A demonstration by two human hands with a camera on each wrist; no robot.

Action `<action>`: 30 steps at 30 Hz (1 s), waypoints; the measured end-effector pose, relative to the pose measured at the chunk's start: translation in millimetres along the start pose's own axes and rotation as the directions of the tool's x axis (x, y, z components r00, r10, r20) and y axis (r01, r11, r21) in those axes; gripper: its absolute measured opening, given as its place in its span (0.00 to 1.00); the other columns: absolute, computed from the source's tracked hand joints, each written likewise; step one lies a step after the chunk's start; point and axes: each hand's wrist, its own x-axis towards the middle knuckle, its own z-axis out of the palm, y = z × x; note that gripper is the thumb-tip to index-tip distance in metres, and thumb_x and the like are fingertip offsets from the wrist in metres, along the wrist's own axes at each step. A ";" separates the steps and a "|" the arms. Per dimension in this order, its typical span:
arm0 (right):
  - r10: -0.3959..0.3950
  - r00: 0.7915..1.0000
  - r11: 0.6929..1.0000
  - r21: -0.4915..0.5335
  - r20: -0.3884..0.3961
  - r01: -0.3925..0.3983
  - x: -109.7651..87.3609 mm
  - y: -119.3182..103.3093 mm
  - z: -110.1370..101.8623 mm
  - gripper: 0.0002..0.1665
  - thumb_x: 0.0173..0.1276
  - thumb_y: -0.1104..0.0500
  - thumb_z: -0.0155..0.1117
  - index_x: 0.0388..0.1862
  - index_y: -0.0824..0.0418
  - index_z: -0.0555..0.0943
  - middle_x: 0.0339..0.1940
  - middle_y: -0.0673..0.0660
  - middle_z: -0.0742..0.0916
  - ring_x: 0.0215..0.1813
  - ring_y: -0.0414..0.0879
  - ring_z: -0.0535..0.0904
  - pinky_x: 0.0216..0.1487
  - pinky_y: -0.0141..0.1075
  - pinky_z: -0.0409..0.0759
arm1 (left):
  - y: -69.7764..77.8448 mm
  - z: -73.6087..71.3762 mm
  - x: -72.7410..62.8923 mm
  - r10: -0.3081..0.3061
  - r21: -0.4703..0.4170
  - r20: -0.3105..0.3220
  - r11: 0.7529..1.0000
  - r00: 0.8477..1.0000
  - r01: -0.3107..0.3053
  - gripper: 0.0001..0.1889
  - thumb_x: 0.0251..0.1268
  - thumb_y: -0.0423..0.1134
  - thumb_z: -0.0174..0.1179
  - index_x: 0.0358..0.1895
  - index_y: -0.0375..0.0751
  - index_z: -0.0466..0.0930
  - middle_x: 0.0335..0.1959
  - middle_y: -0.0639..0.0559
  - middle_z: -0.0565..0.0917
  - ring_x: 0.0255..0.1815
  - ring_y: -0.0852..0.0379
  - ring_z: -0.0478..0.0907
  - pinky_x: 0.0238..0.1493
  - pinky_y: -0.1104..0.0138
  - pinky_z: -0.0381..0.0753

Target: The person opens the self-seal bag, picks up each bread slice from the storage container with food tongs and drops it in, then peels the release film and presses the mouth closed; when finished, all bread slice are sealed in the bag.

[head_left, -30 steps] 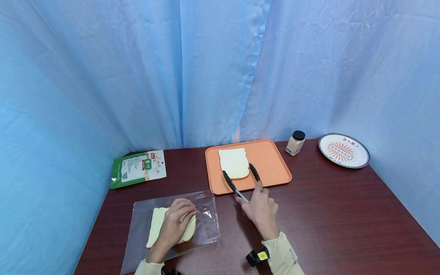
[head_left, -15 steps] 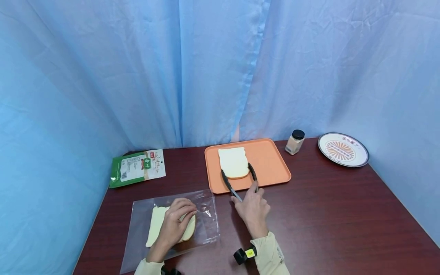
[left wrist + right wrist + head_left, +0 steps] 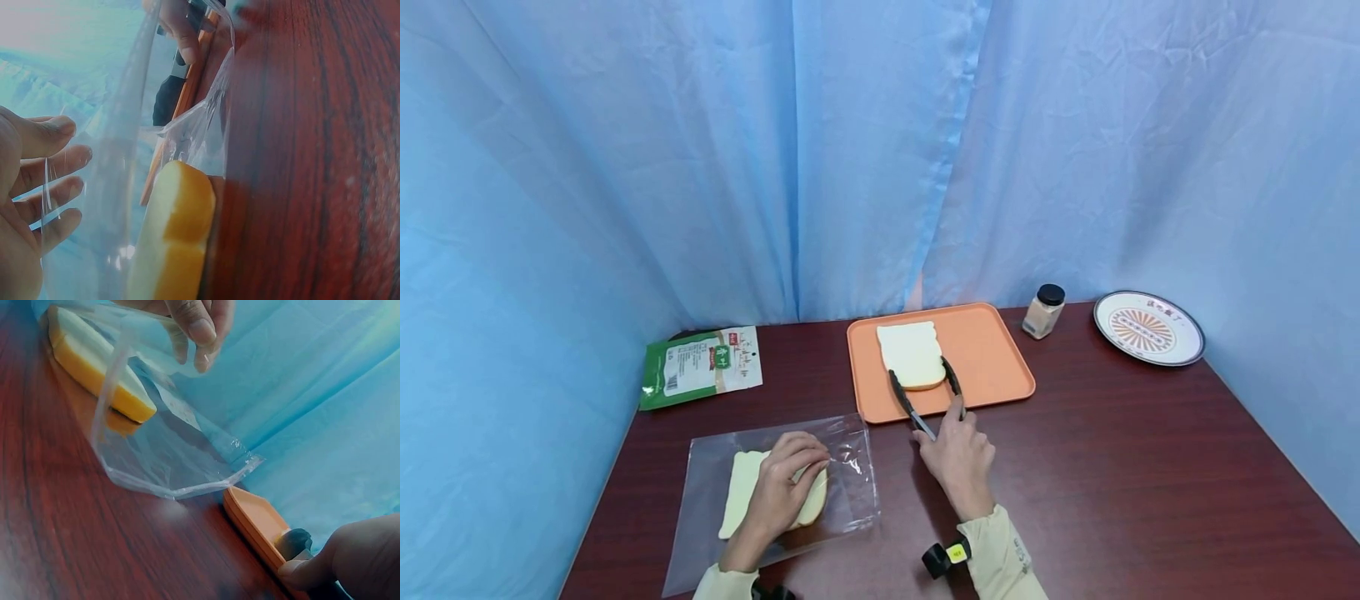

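A clear plastic bag (image 3: 850, 500) lies near the front left with a slice of bread (image 3: 747, 492) inside it. My left hand (image 3: 790, 479) pinches the bag's upper layer over that slice, holding the film raised off the bread (image 3: 187, 212) in the left wrist view. With my right hand (image 3: 958, 462) I grip a pair of tongs (image 3: 901, 398) with black tips. Those tips straddle the near end of a second slice of bread (image 3: 912, 354), which lies flat on the orange tray (image 3: 988, 350). The right wrist view shows the bag's mouth (image 3: 175, 490) gaping.
A green and white packet (image 3: 700, 368) lies at the back left. Behind the tray's right end stands a spice jar with a black lid (image 3: 1045, 312), and a patterned white plate (image 3: 1150, 328) sits at the far right. Blue curtains (image 3: 880, 158) border the table.
My right hand has shifted a little to the left, and the tongs' tips have drawn closer together at the slice on the tray. The left hand and bag have stayed in place.
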 end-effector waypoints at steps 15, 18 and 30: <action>-0.055 0.998 0.998 0.017 0.007 0.055 4.5 21.9 0.3 0.48 0.59 0.39 0.74 0.70 0.64 0.70 0.46 0.70 0.86 0.27 0.68 0.83 0.21 0.53 0.79 | -0.1 -0.8 0.3 -0.017 0.006 0.008 1.000 1.000 0.017 0.11 0.44 0.21 0.74 0.30 0.40 0.89 0.33 0.54 0.87 0.44 0.54 0.82 0.50 0.75 0.79; -0.076 0.997 0.997 0.016 -0.004 0.076 5.6 27.1 1.9 0.49 0.59 0.38 0.74 0.70 0.64 0.70 0.46 0.69 0.87 0.26 0.68 0.83 0.20 0.52 0.78 | -0.4 -0.8 0.1 -0.021 0.008 0.007 1.000 1.000 0.020 0.11 0.44 0.21 0.74 0.30 0.40 0.89 0.33 0.54 0.87 0.44 0.54 0.82 0.50 0.75 0.79; -0.140 0.990 0.989 0.046 -0.033 0.141 12.4 48.0 -4.2 0.47 0.56 0.38 0.76 0.67 0.60 0.72 0.42 0.66 0.87 0.26 0.68 0.83 0.19 0.51 0.76 | -1.6 -0.1 -0.1 -0.040 0.013 0.020 0.999 0.999 0.040 0.10 0.45 0.22 0.74 0.30 0.39 0.89 0.33 0.54 0.87 0.44 0.54 0.82 0.49 0.75 0.80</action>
